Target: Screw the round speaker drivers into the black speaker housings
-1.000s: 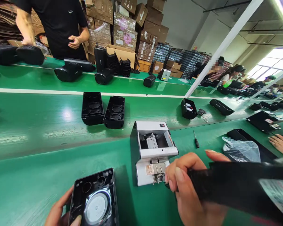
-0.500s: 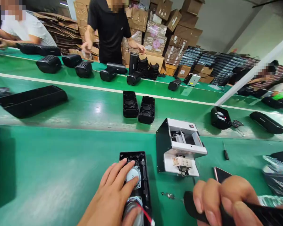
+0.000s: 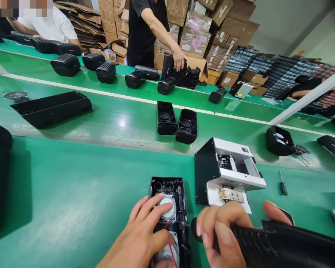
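Note:
A black speaker housing point(image 3: 185, 208) lies open side up on the green bench, with two round speaker drivers inside. My left hand point(image 3: 139, 232) rests over it, fingers spread, the tips on the upper driver point(image 3: 166, 212). Its thumb reaches across the lower driver point(image 3: 174, 247), where a red wire point(image 3: 172, 255) runs. My right hand point(image 3: 223, 232) is wrapped round a black electric screwdriver point(image 3: 293, 243), held almost level. The screwdriver's bit point(image 3: 182, 224) points left into the housing's right side, between the drivers; whether it touches a screw is too small to tell.
A white and black machine point(image 3: 209, 173) stands right of the housing. Beyond it lie a small screwdriver point(image 3: 283, 188) and, partly behind my right hand, a phone point(image 3: 288, 216). Two open housings point(image 3: 166, 118) sit farther back. A co-worker point(image 3: 147, 33) reaches toward stacked black parts.
My right hand has brought the electric screwdriver left, its bit now over the housing instead of beside it. My left hand stays on the housing. The co-worker's arm has reached onto the black parts.

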The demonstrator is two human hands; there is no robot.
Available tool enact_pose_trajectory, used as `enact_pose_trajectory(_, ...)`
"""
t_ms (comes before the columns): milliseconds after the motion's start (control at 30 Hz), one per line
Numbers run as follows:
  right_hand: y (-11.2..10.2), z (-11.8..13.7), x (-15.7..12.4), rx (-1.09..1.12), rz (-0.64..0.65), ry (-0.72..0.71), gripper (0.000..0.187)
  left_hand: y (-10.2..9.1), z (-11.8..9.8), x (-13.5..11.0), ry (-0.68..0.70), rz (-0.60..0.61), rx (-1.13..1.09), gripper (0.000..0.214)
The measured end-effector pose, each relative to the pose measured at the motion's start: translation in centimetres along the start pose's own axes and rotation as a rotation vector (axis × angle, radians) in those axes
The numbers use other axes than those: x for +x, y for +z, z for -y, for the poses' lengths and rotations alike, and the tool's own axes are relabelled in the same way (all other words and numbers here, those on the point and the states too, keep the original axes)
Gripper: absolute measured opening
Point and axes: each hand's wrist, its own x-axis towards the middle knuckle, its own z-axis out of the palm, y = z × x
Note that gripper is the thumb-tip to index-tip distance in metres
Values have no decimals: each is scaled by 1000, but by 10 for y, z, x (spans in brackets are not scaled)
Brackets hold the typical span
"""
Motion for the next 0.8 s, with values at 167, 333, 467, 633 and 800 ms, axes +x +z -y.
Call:
enact_pose_trajectory(167, -9, -12, 6, -56, 112, -77, 56, 5, 5, -1, 38, -28, -39, 42)
enact_pose_trajectory(333, -12, -21, 7, -16, 82, -62, 58, 5, 2, -3, 32, -35, -30, 44)
enact_pose_trajectory(467, -11, -21, 8, -33, 105, -45, 59, 2, 1, -2, 19, -17, -31, 46)
enact_pose_trajectory(633, -9, -22, 21, 1, 108, 11, 54, -4, -4, 1, -7, 27, -14, 45)
enact_pose_trajectory(800, -8, -26, 35, 56, 181, 113, 44, -6, -7, 3, 0, 9, -30, 37)
